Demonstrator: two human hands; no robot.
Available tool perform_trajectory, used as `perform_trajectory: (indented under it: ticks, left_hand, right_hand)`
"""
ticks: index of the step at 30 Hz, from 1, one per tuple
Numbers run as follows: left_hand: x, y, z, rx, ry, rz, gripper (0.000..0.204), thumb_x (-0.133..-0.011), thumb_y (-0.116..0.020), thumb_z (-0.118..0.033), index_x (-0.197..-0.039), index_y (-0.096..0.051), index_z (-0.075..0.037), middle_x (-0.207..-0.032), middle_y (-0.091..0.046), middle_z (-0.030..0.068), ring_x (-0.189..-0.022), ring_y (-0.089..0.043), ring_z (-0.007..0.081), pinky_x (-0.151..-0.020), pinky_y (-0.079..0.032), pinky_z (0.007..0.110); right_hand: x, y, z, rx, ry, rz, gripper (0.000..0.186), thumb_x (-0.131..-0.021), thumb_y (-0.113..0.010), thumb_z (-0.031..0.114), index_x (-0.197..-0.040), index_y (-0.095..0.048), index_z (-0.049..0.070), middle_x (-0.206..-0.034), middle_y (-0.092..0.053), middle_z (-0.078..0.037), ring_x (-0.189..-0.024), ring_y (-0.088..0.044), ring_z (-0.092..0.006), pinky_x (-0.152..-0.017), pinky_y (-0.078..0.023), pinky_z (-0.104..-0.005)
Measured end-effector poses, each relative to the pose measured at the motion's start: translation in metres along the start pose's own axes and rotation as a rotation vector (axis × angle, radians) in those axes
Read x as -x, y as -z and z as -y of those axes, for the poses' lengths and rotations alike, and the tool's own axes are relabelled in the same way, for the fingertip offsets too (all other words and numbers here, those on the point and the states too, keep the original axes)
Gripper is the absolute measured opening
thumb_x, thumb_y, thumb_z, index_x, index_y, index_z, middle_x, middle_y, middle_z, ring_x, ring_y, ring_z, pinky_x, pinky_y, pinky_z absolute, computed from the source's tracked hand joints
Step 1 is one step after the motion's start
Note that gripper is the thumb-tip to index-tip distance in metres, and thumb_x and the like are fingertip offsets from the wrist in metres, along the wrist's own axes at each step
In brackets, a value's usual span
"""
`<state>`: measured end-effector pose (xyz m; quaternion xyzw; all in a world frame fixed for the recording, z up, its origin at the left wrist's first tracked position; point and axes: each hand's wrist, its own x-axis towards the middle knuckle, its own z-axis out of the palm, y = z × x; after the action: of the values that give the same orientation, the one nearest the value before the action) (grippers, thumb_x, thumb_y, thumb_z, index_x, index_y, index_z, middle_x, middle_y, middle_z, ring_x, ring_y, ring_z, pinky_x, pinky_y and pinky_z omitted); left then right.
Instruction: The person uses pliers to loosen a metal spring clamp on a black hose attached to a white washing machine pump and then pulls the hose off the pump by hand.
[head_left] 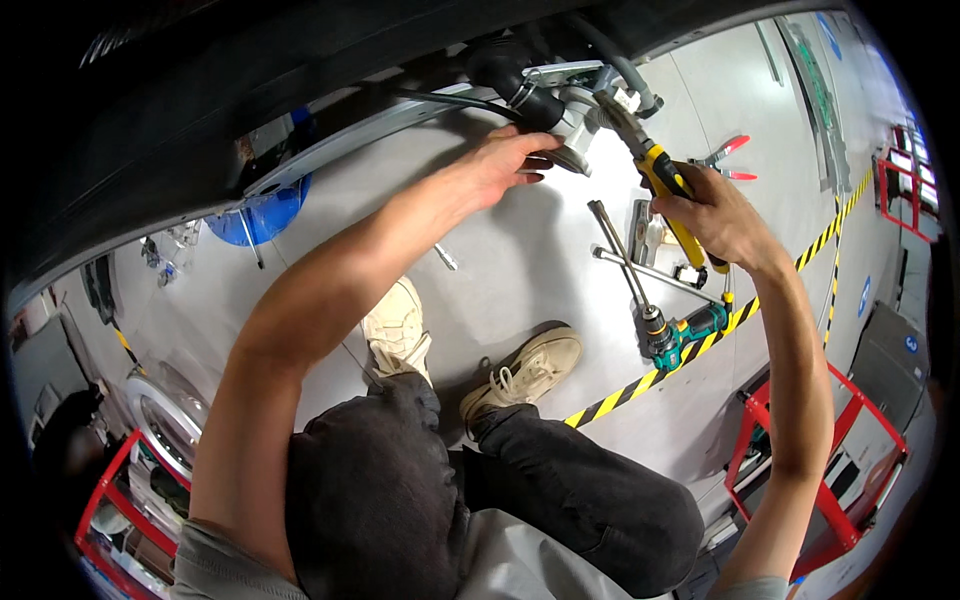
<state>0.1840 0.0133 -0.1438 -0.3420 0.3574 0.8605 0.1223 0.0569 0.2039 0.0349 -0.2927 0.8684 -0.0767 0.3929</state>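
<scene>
Pliers [656, 166] | in right hand [722, 215] | blue round label [911, 344], apparently a white numeral

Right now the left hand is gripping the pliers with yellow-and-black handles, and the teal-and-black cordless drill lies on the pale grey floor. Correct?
Wrong hand: the head view shows the right hand gripping the pliers with yellow-and-black handles. The teal-and-black cordless drill does lie on the pale grey floor.
</scene>
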Motion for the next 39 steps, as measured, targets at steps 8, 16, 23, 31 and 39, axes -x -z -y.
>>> perform_trajectory:
  ticks: [8, 16, 23, 31, 39]
  left_hand:
    - [0.002, -0.008, 0.001, 0.082, -0.038, -0.001, 0.016, -0.088, -0.072, -0.014, -0.095, -0.058, -0.008, -0.101, -0.065, 0.0056, -0.095, -0.063, 0.0176, -0.087, -0.052, 0.034]
    - [0.001, 0.001, 0.003, 0.250, -0.043, 0.206, 0.030, -0.083, -0.076, -0.010, -0.104, -0.057, -0.001, -0.106, -0.066, 0.0108, -0.099, -0.065, 0.0216, -0.091, -0.053, 0.034]
    - [0.011, 0.003, 0.001, 0.347, -0.038, 0.312, 0.020, -0.095, -0.061, -0.010, -0.111, -0.062, 0.002, -0.111, -0.065, 0.0134, -0.105, -0.063, 0.0226, -0.104, -0.049, 0.038]
    - [-0.004, -0.030, -0.014, 0.534, -0.122, 0.339, 0.028, -0.097, -0.055, -0.008, -0.119, -0.055, 0.009, -0.124, -0.059, 0.0174, -0.117, -0.057, 0.0262, -0.109, -0.046, 0.038]
    - [-0.031, -0.053, -0.031, 0.623, -0.229, 0.205, 0.019, -0.092, -0.061, -0.003, -0.107, -0.060, 0.009, -0.107, -0.063, 0.0174, -0.109, -0.060, 0.0300, -0.106, -0.050, 0.042]
  right_hand:
    - [-0.029, 0.017, 0.011, 0.448, 0.184, -0.195, 0.037, -0.085, -0.051, -0.004, -0.122, -0.052, -0.004, -0.100, -0.064, -0.019, -0.088, -0.067, -0.0298, -0.083, -0.054, -0.0389]
    - [-0.040, 0.018, 0.024, 0.559, 0.194, -0.453, 0.060, -0.080, -0.054, -0.010, -0.138, -0.041, -0.003, -0.136, -0.048, -0.022, -0.119, -0.056, -0.0392, -0.104, -0.046, -0.0427]
    - [-0.027, 0.026, 0.019, 0.519, 0.224, -0.542, 0.062, -0.080, -0.054, -0.009, -0.139, -0.041, 0.002, -0.136, -0.049, -0.020, -0.119, -0.055, -0.0396, -0.102, -0.047, -0.0433]
    - [-0.003, 0.023, 0.016, 0.366, 0.270, -0.641, 0.057, -0.079, -0.053, -0.010, -0.135, -0.045, -0.001, -0.131, -0.052, -0.021, -0.111, -0.058, -0.0410, -0.096, -0.049, -0.0439]
    - [0.016, 0.008, 0.003, 0.264, 0.233, -0.640, 0.062, -0.075, -0.053, -0.014, -0.135, -0.045, -0.001, -0.133, -0.049, -0.021, -0.112, -0.057, -0.0414, -0.097, -0.049, -0.0447]
